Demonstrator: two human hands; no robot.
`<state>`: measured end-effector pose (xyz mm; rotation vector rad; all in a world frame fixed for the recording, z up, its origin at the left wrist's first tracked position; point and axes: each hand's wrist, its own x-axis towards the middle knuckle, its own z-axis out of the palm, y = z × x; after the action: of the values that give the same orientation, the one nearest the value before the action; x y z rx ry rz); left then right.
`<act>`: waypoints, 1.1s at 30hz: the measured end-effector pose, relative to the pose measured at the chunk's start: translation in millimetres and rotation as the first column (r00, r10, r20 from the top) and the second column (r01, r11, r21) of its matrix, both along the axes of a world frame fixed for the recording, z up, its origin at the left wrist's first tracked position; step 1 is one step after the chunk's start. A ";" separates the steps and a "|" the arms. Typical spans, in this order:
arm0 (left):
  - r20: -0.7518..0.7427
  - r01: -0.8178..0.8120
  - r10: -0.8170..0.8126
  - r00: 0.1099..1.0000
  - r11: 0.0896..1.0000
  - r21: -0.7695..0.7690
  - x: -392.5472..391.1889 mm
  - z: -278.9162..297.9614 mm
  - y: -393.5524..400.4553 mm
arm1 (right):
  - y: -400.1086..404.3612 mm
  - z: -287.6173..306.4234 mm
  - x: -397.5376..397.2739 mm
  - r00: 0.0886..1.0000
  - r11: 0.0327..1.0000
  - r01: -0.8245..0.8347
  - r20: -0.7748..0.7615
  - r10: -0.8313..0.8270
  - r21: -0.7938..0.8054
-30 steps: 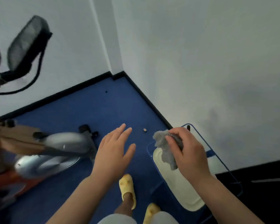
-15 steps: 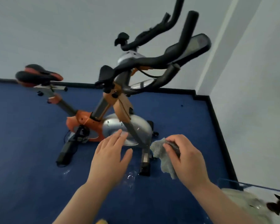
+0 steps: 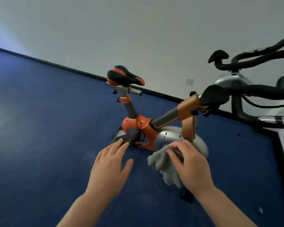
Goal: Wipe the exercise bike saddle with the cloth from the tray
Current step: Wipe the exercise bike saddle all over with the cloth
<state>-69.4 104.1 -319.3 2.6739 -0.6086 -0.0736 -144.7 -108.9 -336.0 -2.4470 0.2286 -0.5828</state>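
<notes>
Both hands reach forward over the blue floor (image 3: 39, 145) in the head view. Right hand (image 3: 189, 164) is clenched on a grey fluffy cloth (image 3: 164, 167), fingers curled over the bunched top while the loose part hangs below the palm. Left hand (image 3: 111, 164) holds nothing; its fingers are stretched out and slightly spread, palm down, just beside the cloth on the side away from the flywheel cover.

Taking the exercise bike's orange frame (image 3: 141, 128) as the landmark: the saddle (image 3: 124, 76), black with orange edging, sits at the top of the seat post that rises from the frame, well apart from both hands and from the cloth. It is bare, with nothing resting on it. The silver flywheel cover (image 3: 170, 136) adjoins the frame, and the right hand with the cloth appears in front of it; whether the cloth touches the cover cannot be told. A pedal (image 3: 134, 138) hangs at the frame's lower part, close past the left fingertips. The black handlebars (image 3: 252, 89) extend from the frame's front post toward the picture's right edge, against the pale wall (image 3: 138, 30).
</notes>
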 end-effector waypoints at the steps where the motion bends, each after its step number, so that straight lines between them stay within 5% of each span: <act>1: 0.002 -0.007 0.007 1.000 1.000 -0.002 8.8 0.7 6.8 | 6.6 1.2 10.3 1.000 1.000 -0.017 -0.006 0.017 0.005; 23: -0.009 -0.206 0.206 0.979 0.978 -0.041 230.3 -10.2 -6.9 | -11.5 -8.5 278.8 0.961 0.961 -0.274 -0.033 0.273 -0.023; 33: -0.074 -0.146 0.140 0.987 0.987 -0.068 346.8 -19.7 -9.9 | -2.7 -12.0 389.1 0.975 0.979 -0.206 -0.085 0.204 -0.016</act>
<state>277.3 94.2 -339.1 2.6228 -0.3887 -0.1016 244.4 -111.6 -348.0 -2.4821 0.0014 -0.3969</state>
